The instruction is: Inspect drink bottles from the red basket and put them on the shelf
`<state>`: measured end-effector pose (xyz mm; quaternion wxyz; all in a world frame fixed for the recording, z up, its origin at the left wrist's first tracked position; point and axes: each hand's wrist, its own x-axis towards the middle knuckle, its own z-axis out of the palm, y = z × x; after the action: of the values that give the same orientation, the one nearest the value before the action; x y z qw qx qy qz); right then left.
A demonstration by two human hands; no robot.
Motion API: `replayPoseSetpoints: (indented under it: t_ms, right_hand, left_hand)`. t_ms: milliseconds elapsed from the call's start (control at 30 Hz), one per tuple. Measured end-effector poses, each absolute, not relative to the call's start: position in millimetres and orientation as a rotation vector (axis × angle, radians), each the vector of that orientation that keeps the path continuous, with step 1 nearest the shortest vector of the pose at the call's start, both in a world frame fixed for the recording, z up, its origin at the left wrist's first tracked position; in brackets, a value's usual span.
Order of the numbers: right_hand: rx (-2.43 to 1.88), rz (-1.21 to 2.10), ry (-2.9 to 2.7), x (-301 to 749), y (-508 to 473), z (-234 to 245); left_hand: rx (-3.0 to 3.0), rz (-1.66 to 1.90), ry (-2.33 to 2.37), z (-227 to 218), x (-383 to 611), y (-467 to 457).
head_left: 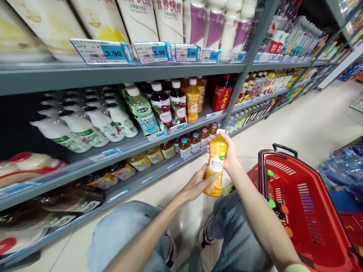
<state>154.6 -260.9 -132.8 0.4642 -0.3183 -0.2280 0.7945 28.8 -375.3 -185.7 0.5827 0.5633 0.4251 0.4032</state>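
An orange juice bottle [216, 164] with a white cap is held upright, slightly tilted, in front of my knees. My right hand [231, 151] wraps around its upper part near the cap. Lower down, my left hand [196, 184] grips the bottle's side, with the thumb lying across the front. The label with orange slices faces me. On the middle shelf beyond stand similar orange juice bottles [192, 100], beside dark grape juice bottles [162, 107] and a green-labelled bottle [142, 111].
A red shopping basket [314, 196] with a black handle stands on the floor at right, several capped bottles inside. White bottles [72, 130] fill the middle shelf's left. Price tags [159, 52] line the upper shelf edge. Wrapped water bottles [344, 166] lie at far right.
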Motion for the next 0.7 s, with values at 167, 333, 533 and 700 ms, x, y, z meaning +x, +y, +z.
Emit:
replayPoseSetpoints:
  t_ms: [167,333,533,700]
  right_hand:
    - [-0.740,1.948,-0.474,160.5,-263.6,-119.6]
    - [-0.753,1.967,-0.534,158.3,-269.3,-119.9]
    - [-0.783,1.971,-0.576,156.3,-265.3,-125.8]
    - [-0.878,1.825,-0.772,148.6,-269.1,-123.3]
  left_hand:
    - [1.228,0.981,0.898,-180.0,32.1,-376.0]
    - [1.305,0.967,0.926,-183.2,34.1,-377.5]
    - [1.344,0.994,1.055,-186.2,34.0,-378.0]
    - [1.459,0.926,1.407,-177.6,32.1,-378.2]
